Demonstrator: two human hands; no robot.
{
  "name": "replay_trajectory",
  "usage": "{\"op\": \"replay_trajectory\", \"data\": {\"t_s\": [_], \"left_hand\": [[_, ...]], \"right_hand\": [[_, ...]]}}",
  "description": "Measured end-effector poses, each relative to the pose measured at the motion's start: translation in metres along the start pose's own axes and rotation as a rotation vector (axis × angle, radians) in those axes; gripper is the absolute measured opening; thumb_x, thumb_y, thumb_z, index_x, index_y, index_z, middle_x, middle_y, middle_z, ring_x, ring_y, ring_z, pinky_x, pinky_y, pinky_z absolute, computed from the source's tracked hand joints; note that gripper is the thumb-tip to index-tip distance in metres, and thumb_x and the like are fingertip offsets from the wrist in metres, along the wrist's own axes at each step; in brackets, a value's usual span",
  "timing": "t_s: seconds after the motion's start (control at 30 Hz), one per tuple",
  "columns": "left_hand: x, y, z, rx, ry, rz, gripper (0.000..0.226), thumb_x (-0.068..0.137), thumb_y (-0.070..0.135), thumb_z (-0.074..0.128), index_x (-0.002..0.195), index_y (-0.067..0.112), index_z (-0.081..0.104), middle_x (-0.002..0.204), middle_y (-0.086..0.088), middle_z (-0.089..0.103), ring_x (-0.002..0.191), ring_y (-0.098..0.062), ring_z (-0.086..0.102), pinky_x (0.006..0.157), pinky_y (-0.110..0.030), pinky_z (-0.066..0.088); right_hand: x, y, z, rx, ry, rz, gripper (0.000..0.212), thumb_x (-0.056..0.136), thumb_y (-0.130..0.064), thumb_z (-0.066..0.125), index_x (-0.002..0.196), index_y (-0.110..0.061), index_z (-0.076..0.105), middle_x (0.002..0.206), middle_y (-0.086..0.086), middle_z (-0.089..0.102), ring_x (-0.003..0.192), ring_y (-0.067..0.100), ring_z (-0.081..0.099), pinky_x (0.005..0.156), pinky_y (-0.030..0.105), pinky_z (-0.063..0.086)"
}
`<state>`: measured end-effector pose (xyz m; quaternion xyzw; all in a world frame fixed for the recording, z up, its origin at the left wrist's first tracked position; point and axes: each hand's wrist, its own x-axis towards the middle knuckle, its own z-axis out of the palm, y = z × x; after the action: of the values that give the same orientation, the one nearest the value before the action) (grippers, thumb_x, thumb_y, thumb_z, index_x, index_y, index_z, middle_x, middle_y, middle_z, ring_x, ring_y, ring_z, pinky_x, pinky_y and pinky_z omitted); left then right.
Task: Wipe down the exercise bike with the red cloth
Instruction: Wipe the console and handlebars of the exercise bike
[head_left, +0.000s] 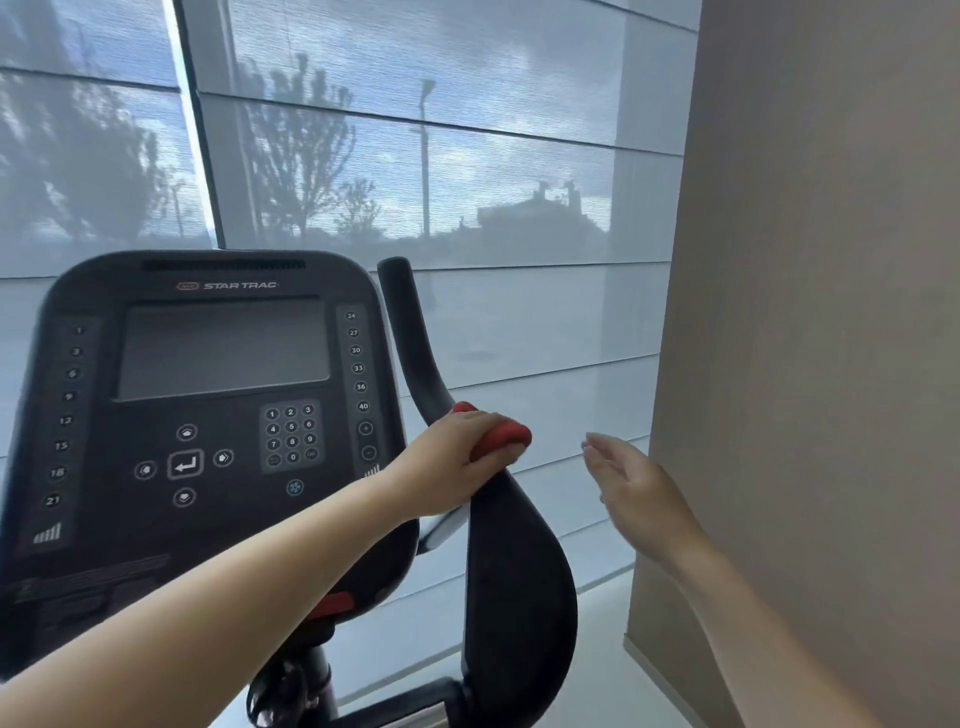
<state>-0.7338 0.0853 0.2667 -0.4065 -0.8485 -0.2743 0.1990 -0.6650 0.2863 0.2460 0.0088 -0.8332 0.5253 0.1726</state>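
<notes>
Console (218, 405) sits just left of the left hand (452, 462), which is clamped round the red cloth (501, 439), pressing it onto the handlebar (415, 353) so it rubs the grip. Right hand (636, 488) floats nearby, fingers apart, holding nothing, probably for balance.

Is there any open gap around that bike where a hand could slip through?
Yes: open space lies between the right handlebar and the beige wall, where the right hand hangs open. It is crowded between the console and that handlebar, where the left hand presses the red cloth onto the bar.
</notes>
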Motion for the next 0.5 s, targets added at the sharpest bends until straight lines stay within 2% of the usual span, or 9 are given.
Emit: {"op": "replay_trajectory", "data": {"t_s": [0.1, 0.2, 0.37, 0.5], "left_hand": [[-0.003, 0.003, -0.008, -0.038, -0.083, -0.034, 0.040, 0.095, 0.041, 0.039, 0.125, 0.021, 0.056, 0.122, 0.010, 0.058, 0.115, -0.003, 0.046, 0.100, -0.018, 0.032], [-0.009, 0.004, -0.009, -0.127, -0.037, -0.063, 0.046, 0.094, 0.028, 0.029, 0.131, 0.016, 0.052, 0.134, 0.004, 0.051, 0.127, -0.004, 0.039, 0.108, -0.019, 0.024], [-0.019, -0.004, -0.018, -0.020, 0.175, -0.104, 0.041, 0.096, 0.031, 0.032, 0.127, 0.018, 0.055, 0.133, 0.008, 0.050, 0.128, 0.000, 0.039, 0.108, -0.017, 0.026], [-0.033, -0.034, -0.042, 0.061, 0.268, -0.217, 0.041, 0.097, 0.035, 0.033, 0.127, 0.019, 0.055, 0.131, 0.008, 0.050, 0.124, -0.001, 0.042, 0.104, -0.015, 0.027]], "right_hand": [[0.012, -0.005, -0.001, 0.038, -0.012, -0.027, 0.040, 0.097, -0.036, 0.043, 0.133, -0.021, 0.047, 0.135, -0.007, 0.052, 0.121, 0.008, 0.047, 0.105, 0.038, 0.041], [0.023, -0.016, 0.003, 0.076, -0.048, -0.072, 0.040, 0.097, -0.034, 0.043, 0.133, -0.018, 0.047, 0.134, -0.005, 0.053, 0.121, 0.008, 0.048, 0.105, 0.039, 0.040], [0.036, -0.030, 0.009, 0.095, -0.102, -0.118, 0.038, 0.096, -0.034, 0.045, 0.131, -0.020, 0.049, 0.132, -0.007, 0.055, 0.116, 0.005, 0.049, 0.104, 0.035, 0.041], [0.045, -0.053, 0.024, 0.000, -0.075, -0.233, 0.036, 0.095, -0.036, 0.047, 0.127, -0.022, 0.054, 0.129, -0.009, 0.057, 0.110, 0.002, 0.050, 0.093, 0.018, 0.036]]}}
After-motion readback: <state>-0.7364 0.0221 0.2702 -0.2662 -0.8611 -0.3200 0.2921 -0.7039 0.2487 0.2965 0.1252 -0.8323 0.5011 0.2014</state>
